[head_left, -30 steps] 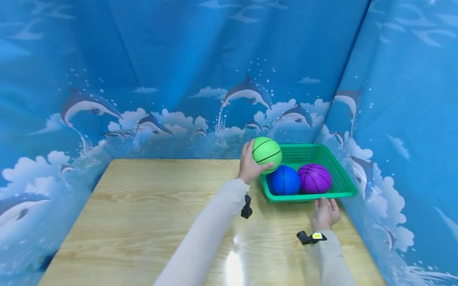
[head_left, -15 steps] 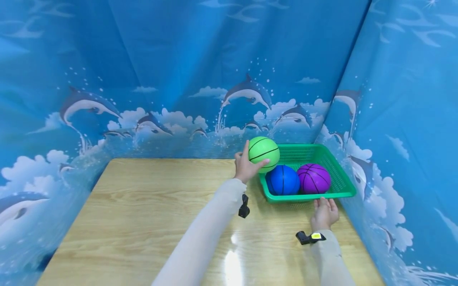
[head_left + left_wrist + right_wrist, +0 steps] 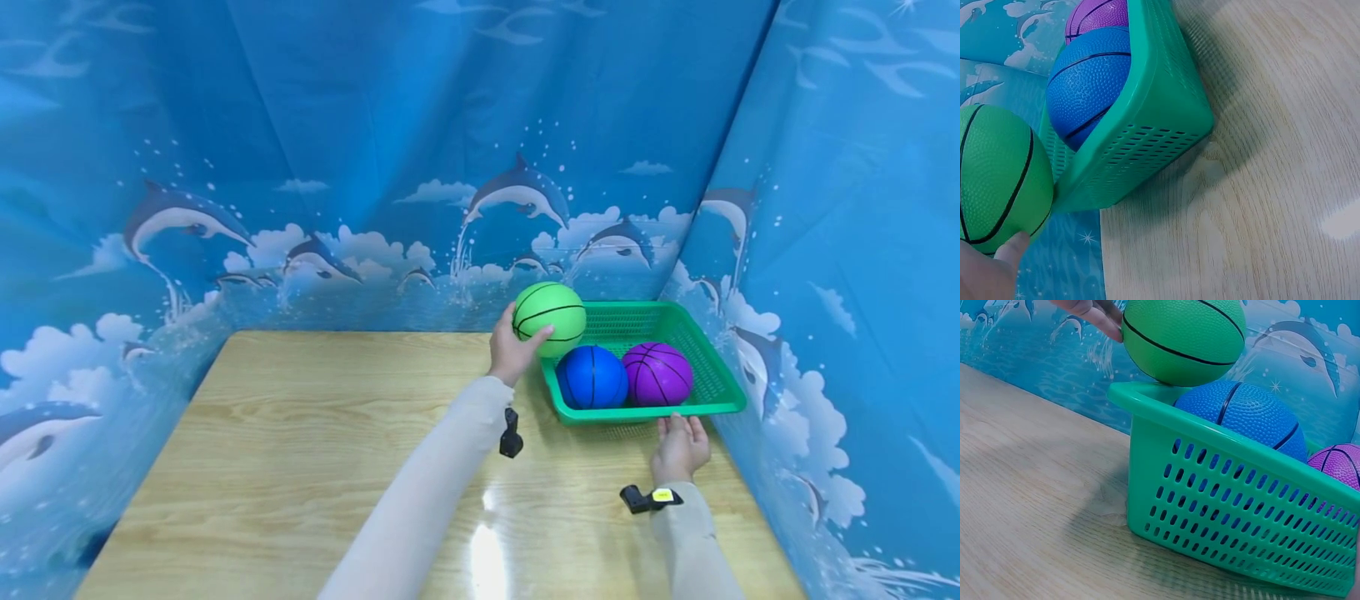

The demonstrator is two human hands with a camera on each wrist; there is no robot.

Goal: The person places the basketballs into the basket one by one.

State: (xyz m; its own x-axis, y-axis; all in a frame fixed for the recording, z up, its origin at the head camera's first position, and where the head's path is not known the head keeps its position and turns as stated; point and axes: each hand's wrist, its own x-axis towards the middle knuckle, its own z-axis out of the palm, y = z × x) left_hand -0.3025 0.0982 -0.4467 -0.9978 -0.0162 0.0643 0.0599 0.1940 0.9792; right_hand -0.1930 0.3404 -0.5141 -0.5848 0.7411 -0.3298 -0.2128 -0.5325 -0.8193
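Note:
My left hand (image 3: 512,350) holds a light green ball (image 3: 551,317) with black basketball lines, the thumb across its near side. The ball is at the left rear corner of a green plastic basket (image 3: 723,379), its underside close over the rim in the right wrist view. Inside the basket, a blue ball (image 3: 592,379) sits at the left with a purple ball (image 3: 660,375) beside it. My right hand (image 3: 681,454) grips the basket's front rim near the right corner, fingertips right at the edge. In the right wrist view, only a sliver of that hand shows.
A light wood-grain table (image 3: 315,450) carries the basket at its back right. Blue curtains (image 3: 360,150) printed with dolphins stand close behind and along the right side. A black wrist camera (image 3: 512,433) hangs at the left cuff, and another (image 3: 636,498) at the right.
My left hand and the green ball have shifted slightly left and up, showing a bit more of the blue ball. The right hand and the basket have stayed nearly still.

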